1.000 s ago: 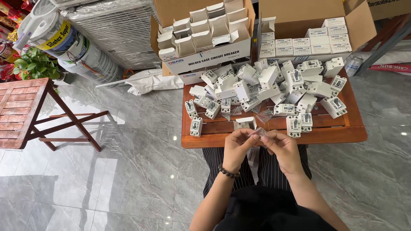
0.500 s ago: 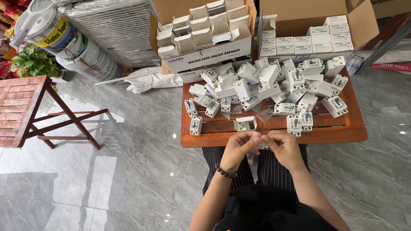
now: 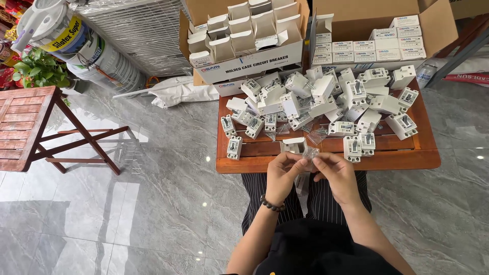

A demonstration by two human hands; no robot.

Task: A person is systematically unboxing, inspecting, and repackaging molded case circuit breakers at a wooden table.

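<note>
A seated person worked at a low wooden table (image 3: 407,159), both hands pinching a small clear plastic bag (image 3: 309,153) just above its near edge. The left hand (image 3: 283,175) and right hand (image 3: 337,173) met at the bag, fingers closed on it from either side; what was inside was too small to tell. Just beyond it stood an open white carton (image 3: 294,144), with a heap of white circuit breakers (image 3: 326,102) spread across the table and two cardboard boxes (image 3: 244,46) of small cartons behind. The step in hand appeared to be handling the bag for packing; the next move would likely call for a steady pinch and a short reach to the carton.
</note>
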